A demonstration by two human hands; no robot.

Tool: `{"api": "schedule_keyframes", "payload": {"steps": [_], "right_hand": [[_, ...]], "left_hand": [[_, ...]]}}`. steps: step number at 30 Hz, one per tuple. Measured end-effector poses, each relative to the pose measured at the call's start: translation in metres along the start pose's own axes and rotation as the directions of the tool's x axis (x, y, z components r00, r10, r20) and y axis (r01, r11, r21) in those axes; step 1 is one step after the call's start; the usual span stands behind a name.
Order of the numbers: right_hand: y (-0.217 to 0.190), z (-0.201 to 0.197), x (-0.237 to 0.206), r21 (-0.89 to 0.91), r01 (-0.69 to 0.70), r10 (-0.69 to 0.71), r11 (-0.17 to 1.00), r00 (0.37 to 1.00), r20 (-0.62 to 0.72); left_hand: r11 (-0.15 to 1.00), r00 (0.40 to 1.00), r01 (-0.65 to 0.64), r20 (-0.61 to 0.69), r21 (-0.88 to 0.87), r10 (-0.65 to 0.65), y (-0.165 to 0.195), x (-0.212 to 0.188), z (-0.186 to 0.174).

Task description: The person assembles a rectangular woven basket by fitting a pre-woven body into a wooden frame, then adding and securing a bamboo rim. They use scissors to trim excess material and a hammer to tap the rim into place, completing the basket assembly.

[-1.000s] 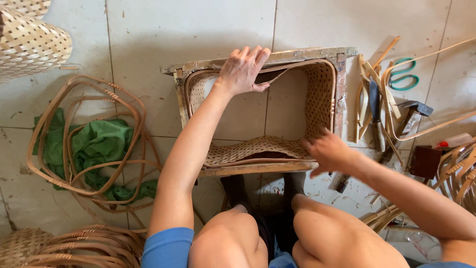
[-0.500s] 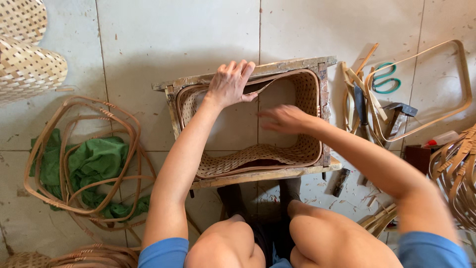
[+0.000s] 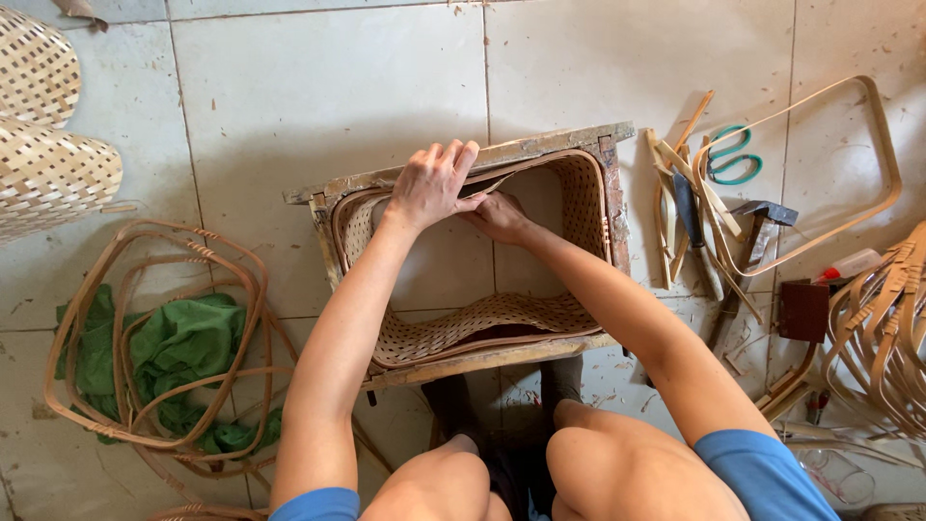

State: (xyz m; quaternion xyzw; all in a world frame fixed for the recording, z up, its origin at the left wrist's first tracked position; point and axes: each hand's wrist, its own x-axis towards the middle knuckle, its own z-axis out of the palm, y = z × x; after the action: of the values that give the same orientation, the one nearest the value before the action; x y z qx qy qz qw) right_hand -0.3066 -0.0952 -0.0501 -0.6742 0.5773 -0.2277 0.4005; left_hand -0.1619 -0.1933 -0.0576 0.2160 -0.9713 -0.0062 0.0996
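Both hands work the far rim of the woven basket [image 3: 482,328] inside the wooden frame [image 3: 540,147]. The left hand [image 3: 432,183] presses closed over the rim strip [image 3: 502,179]; the right hand [image 3: 500,216] pinches it from inside. Next, seating it likely needs firm, even pressure.

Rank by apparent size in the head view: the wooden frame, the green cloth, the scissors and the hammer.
1. Wooden frame, clearly largest.
2. Green cloth, partly hidden under bent strips.
3. Hammer and scissors: both partly hidden among strips, unranked.
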Motion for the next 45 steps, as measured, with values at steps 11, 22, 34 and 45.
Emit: {"api": "schedule_keyframes", "payload": {"steps": [11,22,34,45], "right_hand": [[0.011,0.01,0.007,0.07,-0.119,0.11,0.99,0.987,0.118],[-0.03,-0.069,-0.012,-0.611,0.287,-0.438,0.737,0.892,-0.11],[-0.001,-0.057,0.008,-0.707,0.21,-0.247,0.675,0.968,0.051],[-0.014,-0.088,0.032,-0.454,0.259,-0.202,0.853,0.964,0.17]], "left_hand": [[0.998,0.998,0.069,0.014,0.002,-0.069,0.004,0.0,0.007],[0.967,0.981,0.166,-0.064,-0.196,-0.181,0.006,-0.001,0.007],[0.984,0.973,0.166,-0.151,-0.057,-0.173,0.009,0.001,0.0],[0.987,0.981,0.157,-0.11,-0.031,-0.16,0.002,0.005,0.01]]}}
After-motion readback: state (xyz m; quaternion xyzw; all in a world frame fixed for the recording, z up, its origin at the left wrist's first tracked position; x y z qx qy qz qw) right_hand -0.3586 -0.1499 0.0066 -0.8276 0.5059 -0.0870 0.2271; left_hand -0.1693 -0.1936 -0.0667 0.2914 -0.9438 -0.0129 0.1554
